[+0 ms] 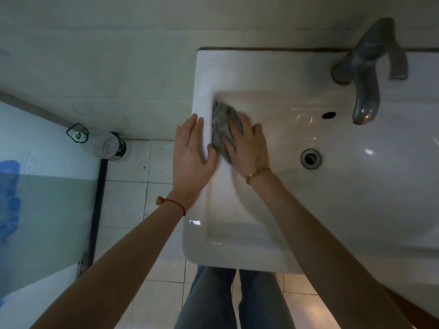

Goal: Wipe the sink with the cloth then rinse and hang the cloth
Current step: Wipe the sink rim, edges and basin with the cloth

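The person stands at a white sink mounted against a tiled wall. Both bare forearms reach forward over its left side.

The grey cloth lies bunched against the left inner wall of the basin, just below the rim. The right hand rests on top of the cloth with the palm down and the fingers extended and spread; the cloth shows beyond the fingertips and along the hand's left edge. The fingers press it flat against the porcelain rather than curl around it. A gold bracelet sits on the right wrist.

The left hand lies flat on the sink's left rim, directly beside the cloth, fingers straight and together, thumb angled toward the basin. Its thumb tip is just beside the cloth's lower edge; contact cannot be confirmed. A red cord circles the left wrist.

The drain is well to the right of both hands, and the overflow hole lies above it. The metal faucet stands at the back right, with its spout over the basin.

On the floor, left of the sink, a clear plastic bottle stands against the wall.
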Available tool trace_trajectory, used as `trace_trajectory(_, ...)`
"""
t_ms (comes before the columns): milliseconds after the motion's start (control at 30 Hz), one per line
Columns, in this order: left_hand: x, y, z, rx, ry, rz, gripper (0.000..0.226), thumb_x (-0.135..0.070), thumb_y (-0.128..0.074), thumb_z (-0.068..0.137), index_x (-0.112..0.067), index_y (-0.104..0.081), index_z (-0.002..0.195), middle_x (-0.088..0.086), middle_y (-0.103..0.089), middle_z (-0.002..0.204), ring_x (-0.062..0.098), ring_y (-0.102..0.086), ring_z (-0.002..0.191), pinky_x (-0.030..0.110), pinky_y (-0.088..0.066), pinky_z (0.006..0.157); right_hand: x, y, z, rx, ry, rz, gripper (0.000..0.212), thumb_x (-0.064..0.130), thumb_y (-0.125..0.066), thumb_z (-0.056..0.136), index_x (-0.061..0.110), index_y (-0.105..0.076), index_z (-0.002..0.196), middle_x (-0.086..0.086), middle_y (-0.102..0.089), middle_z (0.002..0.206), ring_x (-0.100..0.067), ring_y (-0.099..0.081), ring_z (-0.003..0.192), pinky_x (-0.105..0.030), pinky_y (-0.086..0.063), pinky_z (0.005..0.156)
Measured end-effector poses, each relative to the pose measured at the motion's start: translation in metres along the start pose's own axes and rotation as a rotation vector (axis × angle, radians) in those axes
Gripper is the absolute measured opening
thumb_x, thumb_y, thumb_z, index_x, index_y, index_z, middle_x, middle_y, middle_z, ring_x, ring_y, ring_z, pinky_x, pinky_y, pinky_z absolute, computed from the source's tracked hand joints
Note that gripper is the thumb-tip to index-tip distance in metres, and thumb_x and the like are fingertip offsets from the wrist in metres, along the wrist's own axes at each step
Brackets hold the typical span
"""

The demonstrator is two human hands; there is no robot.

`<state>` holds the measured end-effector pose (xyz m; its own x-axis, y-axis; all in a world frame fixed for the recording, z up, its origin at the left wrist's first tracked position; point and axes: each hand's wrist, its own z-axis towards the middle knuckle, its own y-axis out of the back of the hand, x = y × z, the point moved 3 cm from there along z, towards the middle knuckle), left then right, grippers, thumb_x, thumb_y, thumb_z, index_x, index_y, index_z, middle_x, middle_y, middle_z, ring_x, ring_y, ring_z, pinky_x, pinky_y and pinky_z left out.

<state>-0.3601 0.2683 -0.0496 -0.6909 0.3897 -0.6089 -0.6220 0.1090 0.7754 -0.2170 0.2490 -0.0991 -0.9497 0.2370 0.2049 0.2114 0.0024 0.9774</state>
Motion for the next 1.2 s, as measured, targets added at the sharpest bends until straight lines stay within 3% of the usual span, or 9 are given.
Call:
trace_trajectory(100, 0.0, -0.001, 0.001, 0.003, -0.015, 0.013, 0.055, -0.018, -0.053, 0.095, 0.0, -0.042, 0.145, 0.014, -0.038, 0.154, 0.02, -0.029, 0.146, 0.037, -0.013, 0.126, 0.011, 0.007, -0.073, 0.065, 0.133, 0.178, 0.062, 0.052, -0.026, 0.095, 0.024, -0.031, 0.15, 0.001, -0.03, 0.153, -0.026, -0.045, 0.099, -0.036, -0.042, 0.082)
trace_trajectory(200, 0.0, -0.001, 0.001, 0.014, -0.013, 0.02, 0.055, -0.019, -0.052, 0.095, 0.001, -0.041, 0.145, 0.014, -0.038, 0.154, 0.024, -0.031, 0.146, 0.035, -0.012, 0.126, 0.012, 0.011, -0.107, 0.057, 0.209, 0.193, 0.059, 0.053, -0.038, 0.097, 0.024, -0.035, 0.148, 0.003, -0.032, 0.153, -0.023, -0.041, 0.091, -0.038, -0.046, 0.08)
trace_trajectory(400, 0.0, -0.001, 0.001, 0.004, -0.007, -0.006, 0.055, -0.019, -0.053, 0.094, 0.002, -0.043, 0.144, 0.014, -0.039, 0.153, 0.024, -0.031, 0.145, 0.04, -0.014, 0.125, -0.007, -0.002, 0.016, 0.036, -0.081, 0.01, 0.071, 0.057, -0.01, 0.093, 0.019, -0.017, 0.154, -0.005, -0.023, 0.158, -0.034, -0.048, 0.109, -0.037, -0.037, 0.077)
trace_trajectory(533, 0.0, -0.001, 0.0, 0.015, 0.001, -0.008, 0.055, -0.019, -0.053, 0.093, 0.001, -0.042, 0.144, 0.014, -0.039, 0.153, 0.024, -0.03, 0.146, 0.042, -0.015, 0.125, 0.005, 0.005, -0.016, 0.049, 0.069, 0.025, 0.07, 0.051, -0.014, 0.09, 0.019, -0.023, 0.153, -0.005, -0.024, 0.158, -0.034, -0.045, 0.121, -0.039, -0.038, 0.082)
trace_trajectory(700, 0.001, -0.002, 0.001, 0.007, -0.012, 0.007, 0.055, -0.017, -0.051, 0.093, 0.002, -0.042, 0.144, 0.015, -0.039, 0.153, 0.025, -0.031, 0.145, 0.045, -0.017, 0.124, 0.015, 0.018, -0.132, 0.142, 0.23, 0.27, 0.077, 0.057, -0.052, 0.085, 0.025, -0.028, 0.15, 0.005, -0.024, 0.154, -0.024, -0.043, 0.096, -0.039, -0.046, 0.081)
trace_trajectory(833, 0.002, -0.003, 0.001, 0.007, -0.028, 0.028, 0.054, -0.019, -0.051, 0.094, 0.002, -0.042, 0.144, 0.016, -0.04, 0.152, 0.025, -0.032, 0.145, 0.045, -0.017, 0.124, 0.006, 0.013, -0.083, 0.099, 0.187, 0.207, 0.079, 0.064, -0.044, 0.085, 0.025, -0.028, 0.151, 0.001, -0.023, 0.156, -0.028, -0.045, 0.097, -0.037, -0.044, 0.081)
trace_trajectory(933, 0.003, -0.003, 0.001, 0.018, -0.019, 0.018, 0.055, -0.021, -0.05, 0.095, 0.0, -0.041, 0.145, 0.014, -0.038, 0.154, 0.024, -0.03, 0.146, 0.042, -0.014, 0.125, 0.012, 0.012, -0.059, 0.033, 0.069, 0.251, 0.077, 0.059, -0.051, 0.084, 0.022, -0.033, 0.149, -0.002, -0.028, 0.155, -0.027, -0.043, 0.091, -0.035, -0.043, 0.077)
trace_trajectory(1067, 0.002, -0.002, 0.0, 0.022, -0.009, 0.011, 0.055, -0.021, -0.049, 0.095, 0.0, -0.04, 0.145, 0.014, -0.037, 0.154, 0.025, -0.028, 0.146, 0.043, -0.014, 0.125, 0.019, 0.02, -0.119, 0.12, 0.196, 0.26, 0.072, 0.052, -0.057, 0.082, 0.025, -0.037, 0.146, 0.004, -0.031, 0.152, -0.024, -0.042, 0.093, -0.04, -0.046, 0.081)
trace_trajectory(1200, 0.001, 0.0, -0.001, 0.025, -0.004, 0.016, 0.055, -0.02, -0.05, 0.095, 0.0, -0.04, 0.146, 0.014, -0.036, 0.154, 0.025, -0.028, 0.146, 0.043, -0.015, 0.125, 0.002, 0.035, -0.18, 0.206, 0.229, 0.228, 0.055, 0.039, -0.052, 0.089, 0.028, -0.044, 0.142, 0.007, -0.047, 0.136, -0.018, -0.046, 0.088, -0.032, -0.043, 0.079)
